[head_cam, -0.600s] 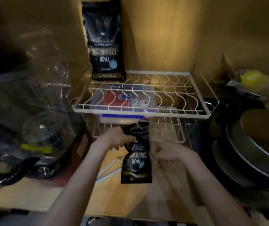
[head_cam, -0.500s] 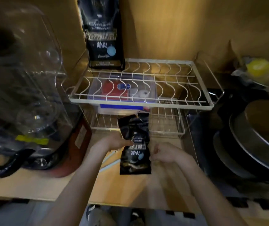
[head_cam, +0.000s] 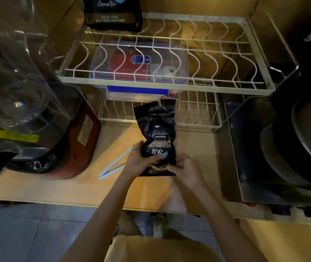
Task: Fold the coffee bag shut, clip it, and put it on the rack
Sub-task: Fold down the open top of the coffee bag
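Coffee bag [head_cam: 157, 137] stands near the middle of the wooden counter [head_cam: 56, 186], just in front of the lower shelf of the white wire rack [head_cam: 166, 86]. It is black and crumpled, its top open and ragged, unfolded. White lettering on its front reads "Treasure MOUNTAIN", with Chinese characters and a pale blue dot below; the small gold print at the bottom is too fine to read.

Both hands grasp the bag low down. The left hand [head_cam: 140, 161] wraps its left edge, thumb pressed across the front near the blue dot. The right hand [head_cam: 184, 168] pinches the lower right corner.

A pale blue clip [head_cam: 115, 163], long and open in a narrow V, lies on the counter just left of the left hand, not held.

A second, larger black bag [head_cam: 113, 13] stands at the back left corner of the rack's top shelf; "Charcoal Fire" shows on it in script. Under that shelf sits a clear plastic box [head_cam: 139, 63] with red contents and a blue latch.
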Motion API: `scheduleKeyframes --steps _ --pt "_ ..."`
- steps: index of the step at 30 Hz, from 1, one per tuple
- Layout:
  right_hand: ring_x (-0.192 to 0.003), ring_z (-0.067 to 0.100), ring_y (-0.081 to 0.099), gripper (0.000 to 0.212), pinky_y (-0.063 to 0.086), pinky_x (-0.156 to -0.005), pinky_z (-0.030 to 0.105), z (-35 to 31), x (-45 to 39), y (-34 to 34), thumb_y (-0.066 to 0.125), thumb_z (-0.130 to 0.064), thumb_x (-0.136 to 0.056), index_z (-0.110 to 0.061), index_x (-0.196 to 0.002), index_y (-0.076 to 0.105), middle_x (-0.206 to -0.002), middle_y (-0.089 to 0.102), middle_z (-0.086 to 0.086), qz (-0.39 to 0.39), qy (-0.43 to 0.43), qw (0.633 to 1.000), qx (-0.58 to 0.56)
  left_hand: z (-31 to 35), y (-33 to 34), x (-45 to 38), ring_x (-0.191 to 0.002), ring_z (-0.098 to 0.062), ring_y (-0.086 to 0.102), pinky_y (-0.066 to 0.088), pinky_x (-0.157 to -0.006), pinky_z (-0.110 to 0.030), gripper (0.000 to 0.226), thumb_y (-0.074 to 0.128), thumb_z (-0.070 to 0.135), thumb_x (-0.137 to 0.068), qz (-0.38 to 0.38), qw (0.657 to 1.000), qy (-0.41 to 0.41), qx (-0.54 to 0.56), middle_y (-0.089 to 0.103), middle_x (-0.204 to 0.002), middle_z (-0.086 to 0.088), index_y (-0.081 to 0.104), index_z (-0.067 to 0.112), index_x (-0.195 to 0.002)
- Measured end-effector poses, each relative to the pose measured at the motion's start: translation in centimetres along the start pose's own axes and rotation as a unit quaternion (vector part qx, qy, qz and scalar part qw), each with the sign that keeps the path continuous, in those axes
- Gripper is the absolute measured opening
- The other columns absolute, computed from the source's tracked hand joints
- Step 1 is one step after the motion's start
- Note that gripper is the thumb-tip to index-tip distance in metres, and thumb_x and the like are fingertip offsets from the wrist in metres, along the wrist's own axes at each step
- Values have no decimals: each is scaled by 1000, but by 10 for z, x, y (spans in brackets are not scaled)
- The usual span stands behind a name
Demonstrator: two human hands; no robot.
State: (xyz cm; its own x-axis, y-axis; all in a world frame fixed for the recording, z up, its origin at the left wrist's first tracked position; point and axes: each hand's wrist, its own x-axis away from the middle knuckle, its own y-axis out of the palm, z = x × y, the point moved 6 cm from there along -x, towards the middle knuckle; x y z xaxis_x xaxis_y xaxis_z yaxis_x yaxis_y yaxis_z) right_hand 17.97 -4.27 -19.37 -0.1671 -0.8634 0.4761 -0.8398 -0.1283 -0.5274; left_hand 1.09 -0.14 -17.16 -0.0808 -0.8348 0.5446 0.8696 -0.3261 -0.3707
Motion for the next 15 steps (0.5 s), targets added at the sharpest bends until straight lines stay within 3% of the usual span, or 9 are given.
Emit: scheduleKeyframes --steps 2,5,7,9,10,15 --pt "-75 20 63 28 51 -68 31 4 5 0 75 -19 -73 -5 -91 58 -82 66 7 37 -5 998 -58 -7 2 -3 -108 -23 58 47 -96 -48 108 74 63 -40 2 1000 -10 27 60 -121 -5 35 18 -130" --pt "-65 8 56 17 44 -55 10 10 15 4 73 -15 -75 -11 -79 57 -71 60 -2 82 -13 990 -116 -3 0 -3 -109 -24 57 47 -96 -47 111 75 58 -38 10 999 -6 31 58 -123 -8 35 16 -132" --pt "-62 12 58 16 47 -52 14 17 18 12 71 -18 -77 -16 -72 55 -69 63 5 87 -10 981 -174 -1 -2 -3 -108 -24 57 48 -95 -48 103 81 47 -43 23 999 6 30 59 -123 -10 38 13 -131" --pt "-63 17 59 18 50 -56 36 24 20 19 69 -28 -75 -21 -67 55 -70 65 10 91 -4 973 -210 0 -3 -2 -106 -24 58 50 -93 -46 91 85 29 -53 37 998 21 40 59 -121 -11 40 11 -130" --pt "-62 17 58 17 48 -56 39 26 21 21 68 -29 -75 -22 -66 56 -68 65 9 93 -5 970 -224 -1 -3 -1 -104 -23 58 50 -92 -42 88 85 23 -55 43 998 29 46 60 -119 -10 40 11 -129" --pt "-57 14 53 18 42 -51 33 30 27 21 64 -22 -83 -22 -66 58 -62 60 0 112 -44 957 -265 8 -5 13 -103 -14 54 48 -83 -28 92 85 19 -54 84 988 122 39 56 -110 2 33 19 -130"
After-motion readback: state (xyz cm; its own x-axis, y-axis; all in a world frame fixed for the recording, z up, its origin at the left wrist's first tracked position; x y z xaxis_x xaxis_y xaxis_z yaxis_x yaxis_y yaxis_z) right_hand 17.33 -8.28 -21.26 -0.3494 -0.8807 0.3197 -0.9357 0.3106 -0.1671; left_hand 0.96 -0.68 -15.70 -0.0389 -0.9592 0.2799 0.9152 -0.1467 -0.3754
